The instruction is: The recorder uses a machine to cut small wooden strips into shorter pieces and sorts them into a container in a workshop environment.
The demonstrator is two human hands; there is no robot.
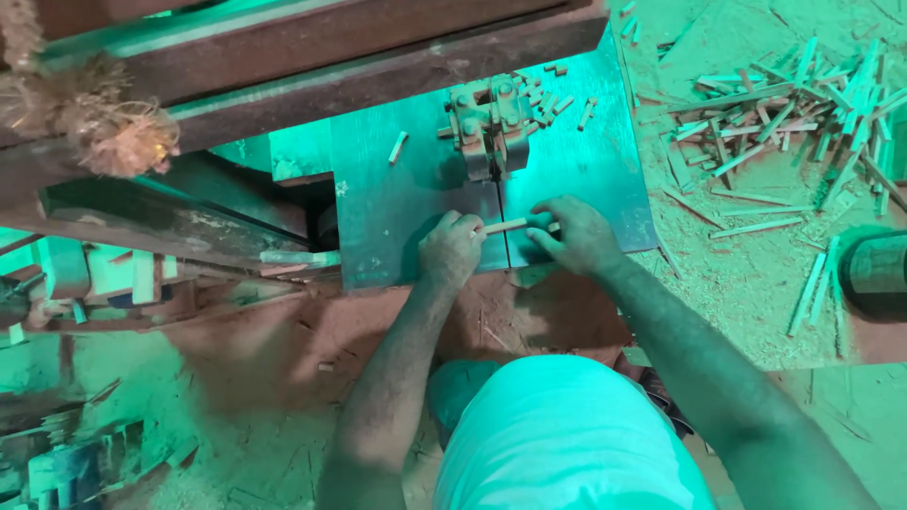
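A thin pale wooden stick (pixel 507 226) lies crosswise on the flat metal saw table (pixel 397 212), just in front of the blade guide assembly (pixel 489 127). My left hand (pixel 451 247) pinches the stick's left end. My right hand (pixel 578 234) grips its right end. Both hands rest on the table near its front edge. The blade slot runs down between them. Several short cut wood pieces (pixel 546 99) lie on the table behind the guide.
A heap of thin wooden strips (pixel 794 104) lies on sawdust at the right. A dark round container (pixel 877 274) sits at the right edge. Heavy wooden beams (pixel 312 57) cross the top. A frayed rope (pixel 104 127) hangs at upper left. Sawdust covers the floor.
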